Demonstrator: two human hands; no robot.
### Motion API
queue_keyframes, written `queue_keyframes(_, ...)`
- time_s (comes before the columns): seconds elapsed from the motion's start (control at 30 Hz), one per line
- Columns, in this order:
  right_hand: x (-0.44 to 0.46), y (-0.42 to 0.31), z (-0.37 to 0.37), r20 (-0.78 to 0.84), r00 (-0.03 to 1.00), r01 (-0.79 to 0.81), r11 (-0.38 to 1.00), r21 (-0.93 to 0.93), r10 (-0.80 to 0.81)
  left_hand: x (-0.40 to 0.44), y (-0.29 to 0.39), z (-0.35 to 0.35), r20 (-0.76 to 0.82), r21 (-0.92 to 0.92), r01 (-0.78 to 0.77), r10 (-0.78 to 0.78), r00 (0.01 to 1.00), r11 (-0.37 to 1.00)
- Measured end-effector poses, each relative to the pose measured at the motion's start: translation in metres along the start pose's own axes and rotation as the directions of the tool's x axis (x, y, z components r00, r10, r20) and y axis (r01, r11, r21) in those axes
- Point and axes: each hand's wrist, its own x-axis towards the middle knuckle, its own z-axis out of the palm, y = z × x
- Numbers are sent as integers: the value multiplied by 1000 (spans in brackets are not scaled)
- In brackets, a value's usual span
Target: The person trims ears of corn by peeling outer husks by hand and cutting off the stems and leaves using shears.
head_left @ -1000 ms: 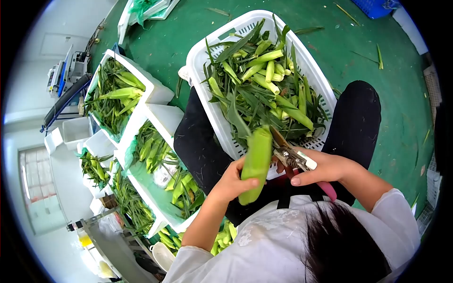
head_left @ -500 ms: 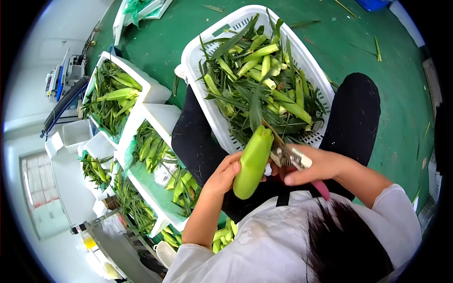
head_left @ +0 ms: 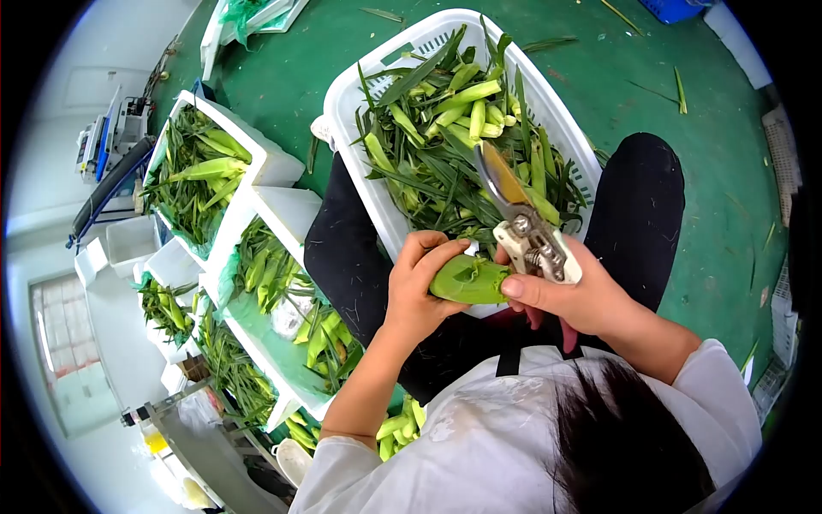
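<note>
An ear of corn (head_left: 469, 280) in its green husk lies sideways in front of my lap, with my left hand (head_left: 419, 283) closed round one end. My right hand (head_left: 591, 295) grips pruning shears (head_left: 524, 224), whose blades point up and away over the basket. The thumb of that hand touches the other end of the corn. Part of the shears' handles is hidden by my fingers. Just beyond my hands, a white plastic basket (head_left: 346, 107) holds cut husk leaves and stalk ends (head_left: 471, 111).
To the left stand white foam boxes (head_left: 278, 163) filled with leafy corn (head_left: 205, 167). More husked ears (head_left: 398, 433) lie on the floor beside me. A metal-framed cart (head_left: 205, 437) is at the lower left. My knees (head_left: 644, 197) flank the basket on the green floor (head_left: 719, 214).
The corn has turned from upright to sideways, and its other end now meets my right thumb. The shears have swung away from the corn's tip, blades upward.
</note>
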Motion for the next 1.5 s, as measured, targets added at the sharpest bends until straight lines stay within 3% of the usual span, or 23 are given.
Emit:
queue_keyframes(0.13,11,8,3,-10,998,64,996,-58,-65,-3,-9,-6,-27,121,-32,36,999,992)
queue_keyframes(0.2,17,7,1,36,994,111,967,-229,-105,-6,-13,-8,-8,187,-53,55,998,981)
queue_keyframes(0.3,22,8,2,37,994,112,958,-265,-106,-11,-15,-3,-40,122,6,-1,999,993)
queue_keyframes(0.37,22,4,8,3,998,56,974,-221,-57,-14,-14,3,-39,-72,51,-54,998,996)
queue_keyframes(0.4,22,9,12,-36,999,9,998,-65,-12,-17,-17,11,-49,-264,53,-68,996,963)
queue_keyframes(0.5,11,15,30,-48,998,57,936,348,-43,-38,-26,46,67,-678,143,-133,989,721)
queue_keyframes(0.57,1,13,31,-41,998,69,870,488,-56,-38,-3,64,165,-953,213,-221,961,217)
queue_keyframes(0.6,-1,14,32,-42,996,92,807,584,-83,-35,12,68,227,-974,214,-246,942,-80)
queue_keyframes(0.63,-3,14,32,-48,993,115,736,667,-112,-29,23,73,183,-979,157,-218,958,-131)
queue_keyframes(0.67,-4,12,34,-19,987,132,749,650,-158,-31,4,85,258,-950,241,-62,964,-196)
queue_keyframes(0.73,-5,13,33,3,980,156,773,614,-200,-33,-7,90,285,-946,281,3,959,-158)
queue_keyframes(0.8,-4,14,28,51,969,170,799,577,-243,-23,19,73,166,-984,174,-173,971,28)
queue_keyframes(0.83,-5,13,28,14,968,212,846,489,-251,-14,19,66,55,-969,97,-185,981,225)
queue_keyframes(0.9,-9,11,30,-58,960,277,914,296,-272,-16,15,44,-227,-571,132,-310,923,810)
queue_keyframes(0.97,-2,18,25,-26,939,343,930,130,-343,-16,34,20,-330,-476,140,-324,886,868)
queue_keyframes(1.0,1,21,27,-39,941,337,938,78,-335,-9,38,11,-449,-134,46,-102,887,990)
queue_keyframes(1.07,7,27,31,-61,937,343,938,-37,-345,-4,39,2,-422,25,108,-88,902,994)
queue_keyframes(1.13,13,28,34,-64,945,324,943,74,-320,-1,51,-8,-350,118,223,-170,921,968)
queue_keyframes(1.2,24,36,28,-44,940,335,889,311,-339,1,37,1,-466,72,122,-75,882,990)
queue_keyframes(1.3,32,30,25,-62,948,291,768,571,-313,0,26,11,-465,-155,103,-165,870,983)
queue_keyframes(1.33,34,31,22,-71,941,303,728,615,-331,1,31,10,-425,-327,125,-265,866,936)
queue_keyframes(1.4,38,30,7,-78,957,227,553,801,-280,3,33,13,-292,-628,110,-364,884,770)
queue_keyframes(1.5,41,35,-12,-28,973,103,321,942,-229,7,31,16,-223,-840,9,-361,906,542)
